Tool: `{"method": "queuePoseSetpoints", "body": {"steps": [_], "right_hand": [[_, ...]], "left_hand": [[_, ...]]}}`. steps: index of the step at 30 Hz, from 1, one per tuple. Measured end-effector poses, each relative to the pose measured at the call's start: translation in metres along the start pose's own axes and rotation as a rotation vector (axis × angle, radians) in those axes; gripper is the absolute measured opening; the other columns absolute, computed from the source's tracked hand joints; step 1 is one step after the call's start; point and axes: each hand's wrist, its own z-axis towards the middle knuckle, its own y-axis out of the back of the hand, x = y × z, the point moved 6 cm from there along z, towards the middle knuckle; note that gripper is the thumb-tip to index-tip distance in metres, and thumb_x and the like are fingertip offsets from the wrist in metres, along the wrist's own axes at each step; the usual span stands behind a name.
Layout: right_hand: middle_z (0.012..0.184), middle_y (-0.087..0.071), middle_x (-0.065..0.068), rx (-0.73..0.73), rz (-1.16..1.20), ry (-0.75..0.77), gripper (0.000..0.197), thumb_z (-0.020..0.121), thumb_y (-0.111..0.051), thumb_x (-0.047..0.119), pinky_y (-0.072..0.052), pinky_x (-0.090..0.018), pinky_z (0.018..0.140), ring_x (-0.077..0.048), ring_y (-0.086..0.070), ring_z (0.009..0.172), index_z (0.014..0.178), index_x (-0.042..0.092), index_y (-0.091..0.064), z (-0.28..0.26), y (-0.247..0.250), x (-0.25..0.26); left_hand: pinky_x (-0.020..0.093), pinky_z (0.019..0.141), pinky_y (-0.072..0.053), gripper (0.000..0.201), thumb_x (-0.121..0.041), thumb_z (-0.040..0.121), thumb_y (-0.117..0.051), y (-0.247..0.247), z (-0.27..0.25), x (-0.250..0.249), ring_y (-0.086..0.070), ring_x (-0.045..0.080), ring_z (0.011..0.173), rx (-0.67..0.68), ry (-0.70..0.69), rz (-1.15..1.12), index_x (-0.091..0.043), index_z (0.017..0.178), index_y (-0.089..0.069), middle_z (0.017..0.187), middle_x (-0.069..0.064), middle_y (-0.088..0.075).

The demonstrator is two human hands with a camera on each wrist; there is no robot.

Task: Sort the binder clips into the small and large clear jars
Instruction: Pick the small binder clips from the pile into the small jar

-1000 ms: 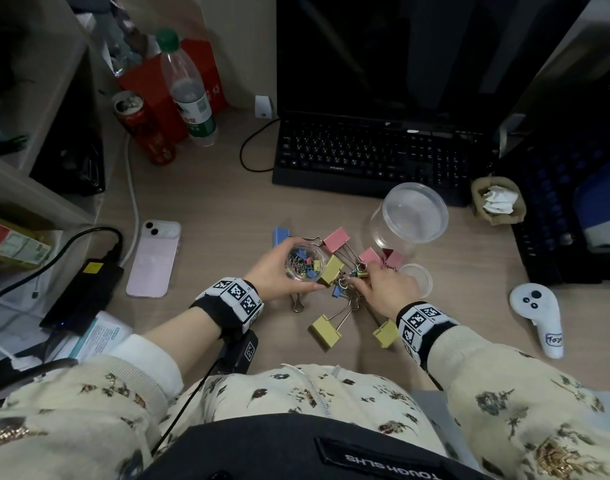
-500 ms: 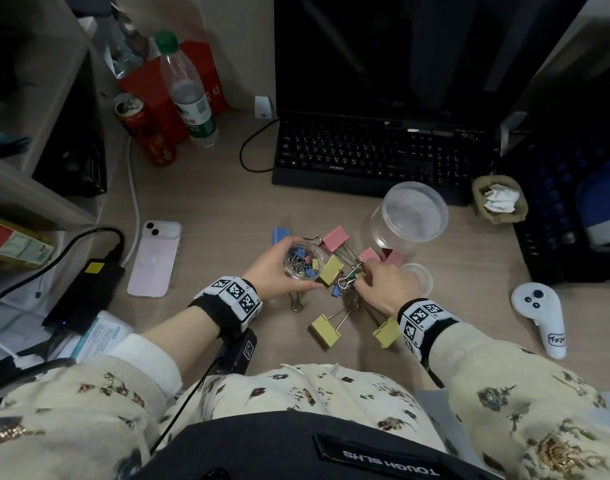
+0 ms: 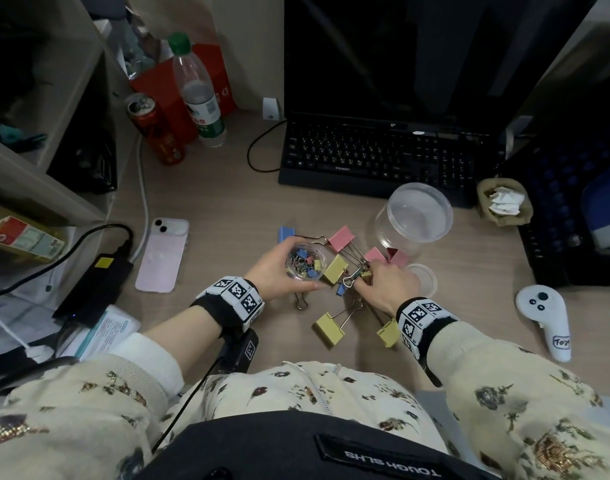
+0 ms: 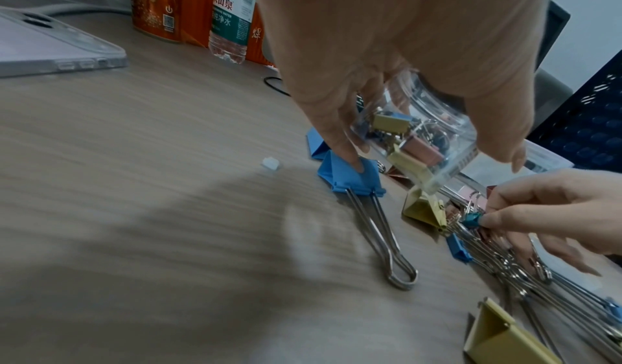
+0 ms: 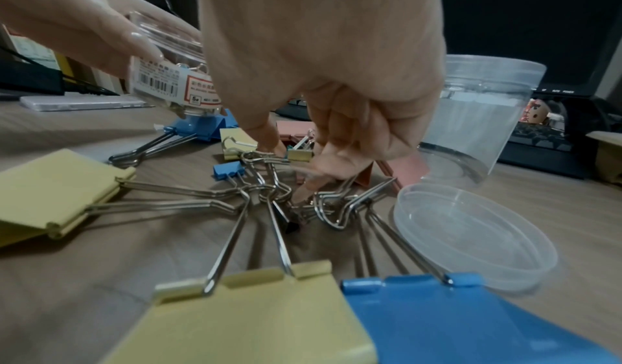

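Observation:
My left hand (image 3: 298, 268) grips the small clear jar (image 3: 308, 261), tilted toward the pile and holding several small coloured clips. My right hand (image 3: 360, 277) reaches into the tangle of clips and pinches a small teal clip (image 4: 471, 221), with a small yellow clip (image 5: 299, 154) right beside it. Large clips lie around on the desk: pink (image 3: 343, 239), yellow (image 3: 335, 270), yellow (image 3: 327, 330) and blue (image 4: 350, 175). The large clear jar (image 3: 414, 216) stands open behind the pile, with nothing visible inside.
A clear lid (image 3: 423, 278) lies right of my right hand. A keyboard (image 3: 376, 157) runs behind the jars. A pink phone (image 3: 163, 259) lies left, a white controller (image 3: 547, 320) right. A can (image 3: 154, 129) and bottle (image 3: 199, 95) stand at the back left.
The right hand's fingers have shifted slightly within the clip pile. The left hand and its jar stay in the same spot.

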Motion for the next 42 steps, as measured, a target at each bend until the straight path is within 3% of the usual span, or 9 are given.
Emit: {"method": "queuePoseSetpoints", "body": {"steps": [9,15,21,23,26,30,34,37,42], "right_hand": [[0.077,-0.055,-0.002,0.004,0.056,-0.046,0.041,0.085,-0.048,0.051,-0.042,-0.029,0.062,-0.024,-0.052,0.072,0.098,0.013,-0.058,-0.004,0.009,-0.004],[0.077,-0.061,-0.001,0.005,0.113,-0.057,0.036,0.08,-0.051,0.051,-0.046,-0.029,0.062,-0.025,-0.058,0.073,0.095,0.019,-0.058,-0.019,0.009,-0.008],[0.074,-0.06,0.001,-0.022,0.159,-0.078,0.025,0.08,-0.05,0.048,-0.051,-0.031,0.067,-0.025,-0.061,0.076,0.086,0.023,-0.052,-0.037,0.019,-0.01],[0.076,-0.062,0.001,-0.042,0.181,-0.088,0.024,0.08,-0.05,0.048,-0.049,-0.03,0.067,-0.023,-0.061,0.076,0.085,0.025,-0.053,-0.042,0.023,-0.012],[0.077,-0.062,0.002,-0.075,0.217,-0.089,0.025,0.08,-0.052,0.05,-0.044,-0.029,0.065,-0.023,-0.059,0.077,0.086,0.026,-0.053,-0.047,0.027,-0.012],[0.075,-0.064,0.001,-0.157,0.274,-0.067,0.034,0.069,-0.038,0.062,-0.045,-0.03,0.065,-0.024,-0.06,0.075,0.077,0.031,-0.047,-0.052,0.04,-0.009],[0.071,-0.057,0.009,-0.206,0.353,0.067,0.029,0.075,-0.047,0.055,-0.051,-0.034,0.068,-0.019,-0.057,0.072,0.081,0.027,-0.05,-0.051,0.055,0.011],[0.077,-0.057,0.013,-0.214,0.303,0.156,0.036,0.078,-0.045,0.064,-0.049,-0.033,0.068,-0.013,-0.057,0.077,0.093,0.032,-0.053,-0.045,0.062,0.022],[0.082,-0.064,0.008,-0.205,0.42,0.052,0.033,0.085,-0.034,0.055,-0.052,-0.039,0.072,-0.021,-0.062,0.076,0.092,0.028,-0.051,-0.027,0.048,-0.009]], "left_hand": [[0.032,0.108,-0.041,0.095,-0.047,0.058,-0.087,0.01,-0.001,0.006,-0.05,0.01,0.123,-0.013,0.011,0.019,-0.022,0.137,-0.041,0.134,-0.005,-0.053],[0.034,0.109,-0.04,0.096,-0.046,0.061,-0.086,-0.002,0.006,0.002,-0.048,0.012,0.126,0.042,-0.019,0.048,-0.019,0.14,-0.039,0.138,-0.003,-0.05],[0.027,0.107,-0.039,0.092,-0.041,0.062,-0.087,-0.019,0.016,-0.011,-0.049,0.008,0.123,0.101,-0.082,0.032,-0.018,0.138,-0.041,0.134,-0.005,-0.053],[0.023,0.106,-0.037,0.091,-0.04,0.062,-0.087,-0.022,0.017,-0.015,-0.048,0.006,0.121,0.11,-0.102,0.039,-0.018,0.137,-0.041,0.133,-0.006,-0.053],[0.027,0.107,-0.038,0.089,-0.044,0.061,-0.087,-0.029,0.02,-0.016,-0.049,0.006,0.121,0.141,-0.108,0.031,-0.022,0.135,-0.042,0.132,-0.008,-0.053],[0.028,0.107,-0.039,0.088,-0.047,0.058,-0.086,-0.037,0.023,-0.017,-0.05,0.007,0.121,0.162,-0.119,0.028,-0.023,0.132,-0.045,0.13,-0.008,-0.054],[0.029,0.103,-0.044,0.09,-0.045,0.058,-0.088,-0.04,0.023,-0.022,-0.054,0.006,0.115,0.163,-0.143,0.028,-0.019,0.133,-0.046,0.126,-0.007,-0.057],[0.025,0.099,-0.045,0.083,-0.039,0.06,-0.09,-0.037,0.022,-0.026,-0.056,0.003,0.11,0.16,-0.163,0.015,-0.019,0.13,-0.049,0.122,-0.009,-0.059],[0.026,0.104,-0.041,0.089,-0.044,0.059,-0.088,-0.02,0.019,-0.017,-0.051,0.006,0.117,0.117,-0.118,0.029,-0.021,0.134,-0.044,0.126,-0.012,-0.054]]}}
